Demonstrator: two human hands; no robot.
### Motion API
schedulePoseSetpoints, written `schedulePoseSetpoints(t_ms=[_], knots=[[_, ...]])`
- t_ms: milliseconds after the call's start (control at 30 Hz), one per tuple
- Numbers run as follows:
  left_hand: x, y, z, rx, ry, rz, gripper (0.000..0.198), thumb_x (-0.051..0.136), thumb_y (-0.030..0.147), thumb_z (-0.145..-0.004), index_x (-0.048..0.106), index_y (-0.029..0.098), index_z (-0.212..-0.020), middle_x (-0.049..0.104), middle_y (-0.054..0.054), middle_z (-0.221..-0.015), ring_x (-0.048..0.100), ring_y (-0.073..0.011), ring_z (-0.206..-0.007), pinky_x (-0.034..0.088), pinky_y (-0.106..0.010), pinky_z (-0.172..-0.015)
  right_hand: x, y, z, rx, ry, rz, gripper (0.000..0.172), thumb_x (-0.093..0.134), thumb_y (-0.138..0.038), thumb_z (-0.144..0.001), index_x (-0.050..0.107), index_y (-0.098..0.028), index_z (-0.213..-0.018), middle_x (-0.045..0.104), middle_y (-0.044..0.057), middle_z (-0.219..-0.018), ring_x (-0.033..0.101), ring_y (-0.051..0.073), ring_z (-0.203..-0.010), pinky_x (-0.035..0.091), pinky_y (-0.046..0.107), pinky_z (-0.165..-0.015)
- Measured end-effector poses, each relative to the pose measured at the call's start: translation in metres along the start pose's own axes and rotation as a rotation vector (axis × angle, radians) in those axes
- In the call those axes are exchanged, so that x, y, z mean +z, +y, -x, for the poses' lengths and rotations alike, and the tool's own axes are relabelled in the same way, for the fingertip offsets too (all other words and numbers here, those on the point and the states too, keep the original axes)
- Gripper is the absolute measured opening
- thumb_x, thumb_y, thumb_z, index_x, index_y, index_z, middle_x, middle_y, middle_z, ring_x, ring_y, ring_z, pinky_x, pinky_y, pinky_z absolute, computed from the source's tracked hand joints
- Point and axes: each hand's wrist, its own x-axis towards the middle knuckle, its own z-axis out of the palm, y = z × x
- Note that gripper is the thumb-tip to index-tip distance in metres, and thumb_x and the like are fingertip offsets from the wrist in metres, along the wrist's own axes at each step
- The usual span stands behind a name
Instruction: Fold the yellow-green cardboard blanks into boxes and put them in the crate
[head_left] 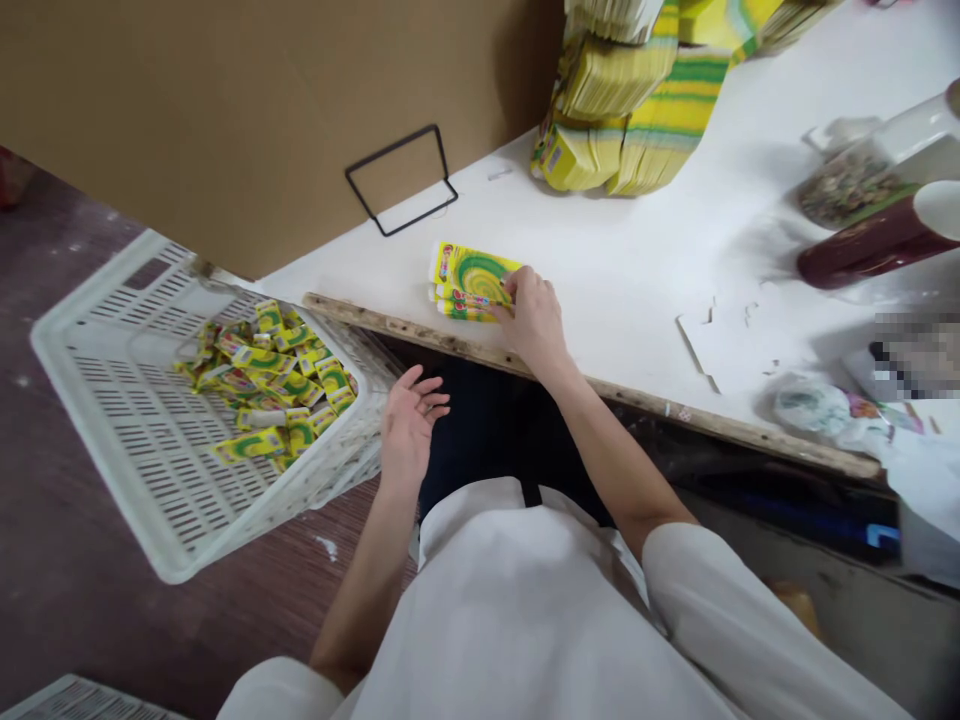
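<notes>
Right hand on a small stack of flat cartons at the table's near edge.

I judge the work partway: my right hand point(534, 318) pinches the cartons point(469, 282) by their right end, while my left hand point(411, 425) hangs open and empty below the edge, just beside a white crate point(112, 400) with a modest heap of folded boxes point(274, 385). A large stock pile point(630, 95) waits at the far edge. White table point(622, 270), cardboard wall point(225, 110), dark floor.
</notes>
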Motion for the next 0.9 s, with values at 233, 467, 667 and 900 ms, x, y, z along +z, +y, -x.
schedulePoseSetpoints(t_ms=[233,467,667,900], knots=[[0.018,0.001,-0.008,0.153,-0.156,-0.118,0.063,0.067,0.069,-0.076,0.061,0.029,-0.124,0.064,-0.011,-0.129,0.063,-0.0273,-0.119,0.056,-0.042,-0.093,-0.019,-0.033,0.044,-0.038,-0.195,-0.515,0.029,0.067,-0.020,-0.080,0.045,-0.023,-0.098,0.059,-0.001,-0.084,0.056,0.014,-0.069,0.046,0.030,-0.066],[0.043,0.024,-0.007,0.382,0.041,0.093,0.054,0.042,0.075,-0.088,0.058,0.023,-0.083,0.049,0.000,-0.070,0.054,-0.0146,-0.064,0.053,-0.029,-0.068,0.003,-0.065,0.109,0.017,-0.593,-1.008,0.054,0.078,-0.037,-0.078,0.041,-0.023,-0.115,0.058,-0.002,-0.089,0.057,0.013,-0.070,0.048,0.025,-0.061],[0.033,0.015,-0.004,0.342,0.106,-0.117,0.073,0.040,0.093,-0.072,0.060,0.024,-0.084,0.055,-0.001,-0.074,0.056,-0.0148,-0.067,0.054,-0.027,-0.065,-0.005,-0.058,0.101,-0.008,-0.519,-0.886,0.043,0.078,-0.042,-0.080,0.056,-0.020,-0.111,0.055,-0.004,-0.080,0.051,0.011,-0.066,0.043,0.024,-0.062],[0.019,0.010,0.000,0.371,0.197,-0.229,0.042,0.076,0.061,-0.076,0.064,0.022,-0.083,0.069,0.000,-0.081,0.067,-0.0150,-0.074,0.056,-0.028,-0.071,-0.025,-0.045,0.084,-0.051,-0.397,-0.824,0.034,0.063,-0.051,-0.092,0.067,-0.017,-0.087,0.066,0.003,-0.078,0.058,0.015,-0.067,0.046,0.028,-0.062]])
